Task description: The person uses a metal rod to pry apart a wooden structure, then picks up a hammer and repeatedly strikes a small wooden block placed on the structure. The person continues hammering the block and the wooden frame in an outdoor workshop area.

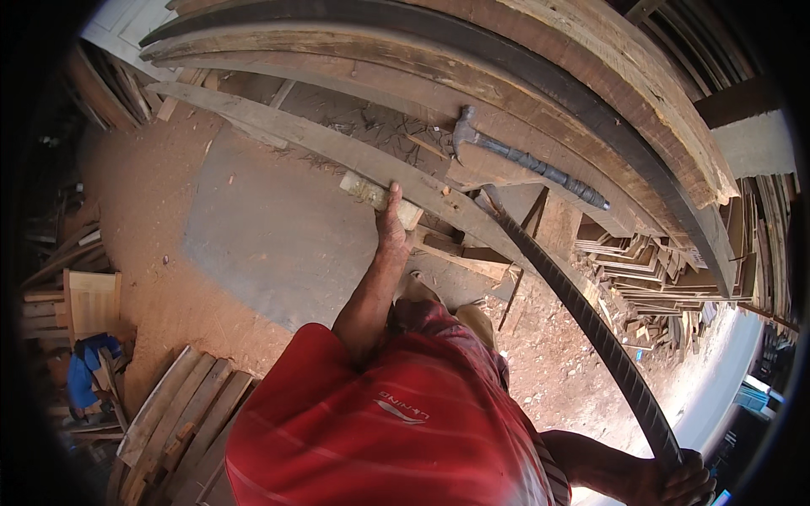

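Observation:
A long grey wooden plank [329, 148] runs across in front of me. My left hand [392, 223] grips its near edge, thumb on top and the other fingers hidden below, beside a short pale wood block [364, 191]. Low on the right, my right hand [682, 481] is wrapped round the end of a dark ribbed pry bar [582, 308]. The bar slants up and left, and its flattened tip meets the plank. A hammer [531, 164] with a dark wrapped handle lies on the wood just beyond the bar's tip.
Several long thick boards [472, 59] are stacked along the far side. Loose nails [337, 139] are scattered behind the plank. Small timber pieces [650, 270] are piled at the right. More planks [181, 422] lie at the lower left, near a blue cloth-like item [84, 371].

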Demonstrator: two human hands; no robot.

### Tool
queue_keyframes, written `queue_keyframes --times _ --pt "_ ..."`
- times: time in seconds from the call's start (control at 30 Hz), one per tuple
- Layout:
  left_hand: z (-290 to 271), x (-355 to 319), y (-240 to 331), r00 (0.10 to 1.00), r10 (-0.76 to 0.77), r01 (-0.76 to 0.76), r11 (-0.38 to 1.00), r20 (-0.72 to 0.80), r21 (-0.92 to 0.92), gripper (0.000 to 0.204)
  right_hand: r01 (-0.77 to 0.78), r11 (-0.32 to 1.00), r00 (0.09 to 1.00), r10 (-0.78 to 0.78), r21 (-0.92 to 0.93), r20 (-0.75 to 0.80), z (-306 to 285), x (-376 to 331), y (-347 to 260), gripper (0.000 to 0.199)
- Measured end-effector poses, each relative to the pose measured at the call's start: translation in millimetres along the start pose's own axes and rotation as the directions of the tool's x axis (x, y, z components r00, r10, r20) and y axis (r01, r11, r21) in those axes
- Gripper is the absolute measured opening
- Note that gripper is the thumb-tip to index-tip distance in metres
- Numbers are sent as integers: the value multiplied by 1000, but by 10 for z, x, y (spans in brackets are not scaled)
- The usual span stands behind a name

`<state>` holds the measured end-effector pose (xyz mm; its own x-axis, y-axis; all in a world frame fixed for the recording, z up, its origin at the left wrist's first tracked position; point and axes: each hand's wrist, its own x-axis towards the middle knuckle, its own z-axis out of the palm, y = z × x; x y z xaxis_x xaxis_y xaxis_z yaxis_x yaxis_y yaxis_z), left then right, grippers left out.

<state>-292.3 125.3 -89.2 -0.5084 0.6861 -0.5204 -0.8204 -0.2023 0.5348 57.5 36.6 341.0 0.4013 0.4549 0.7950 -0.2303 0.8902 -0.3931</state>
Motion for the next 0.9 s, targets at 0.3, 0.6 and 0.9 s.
queue_keyframes --times 0.3,0.6,0.9 --pt "-181 50 302 970 195 -184 979 -142 85 57 88 996 996 -88 -18 19 257 -135 -558 66" --pt "-135 966 957 948 270 -194 911 -171 363 56 32 985 898 45 -168 437 -609 237 -1117 49" --pt "-210 618 614 914 361 -262 873 -183 413 59 87 991 918 -42 -97 394 -1051 397 -482 47"
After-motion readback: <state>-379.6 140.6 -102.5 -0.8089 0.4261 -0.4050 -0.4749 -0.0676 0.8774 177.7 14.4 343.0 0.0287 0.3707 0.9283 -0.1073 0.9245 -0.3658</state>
